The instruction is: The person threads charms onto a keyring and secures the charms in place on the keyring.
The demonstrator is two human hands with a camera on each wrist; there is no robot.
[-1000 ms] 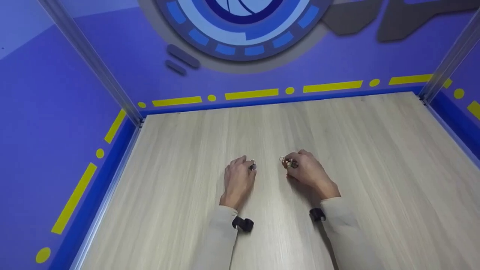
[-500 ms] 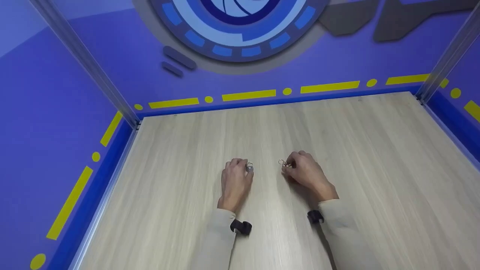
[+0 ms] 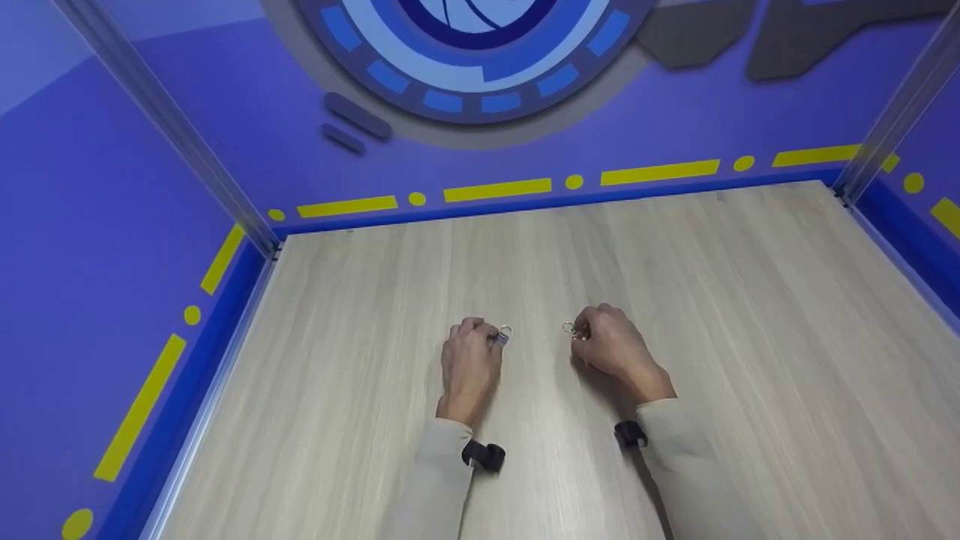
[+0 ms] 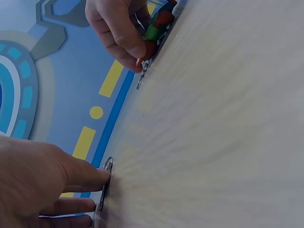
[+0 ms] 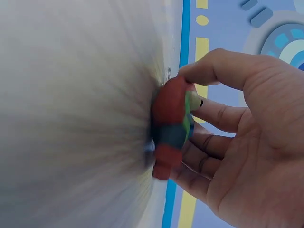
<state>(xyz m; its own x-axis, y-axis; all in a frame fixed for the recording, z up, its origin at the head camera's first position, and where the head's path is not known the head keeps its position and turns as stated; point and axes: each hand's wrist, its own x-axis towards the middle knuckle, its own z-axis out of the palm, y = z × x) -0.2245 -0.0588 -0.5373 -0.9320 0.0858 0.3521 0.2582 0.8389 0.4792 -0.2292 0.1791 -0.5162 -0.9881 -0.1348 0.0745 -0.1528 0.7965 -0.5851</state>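
My left hand (image 3: 471,367) pinches a metal keychain at the table surface. Its round ring (image 3: 506,330) sticks out past the fingertips. In the left wrist view, the thumb presses on the thin keychain (image 4: 108,166), whose lower part the fingers partly hide. Across a short gap, my right hand (image 3: 611,341) holds a figure keychain between thumb and fingers. The right wrist view shows its red figure (image 5: 170,102) with a dark band and green parts, low over the table. A short chain and ring (image 4: 142,76) hang from the figure's end, pointing toward the left hand.
Both hands are over a pale wood-grain table (image 3: 375,300). Blue-purple panels with yellow marks (image 3: 499,190) wall off its back and sides, joined by metal corner posts (image 3: 187,142). Black wrist straps (image 3: 484,455) sit over the sleeves.
The metal keychain's ring now shows more clearly beyond my left fingers. The right-hand figure has turned and is more hidden under the fingers; its ring has shifted slightly. The head view has tilted a little.
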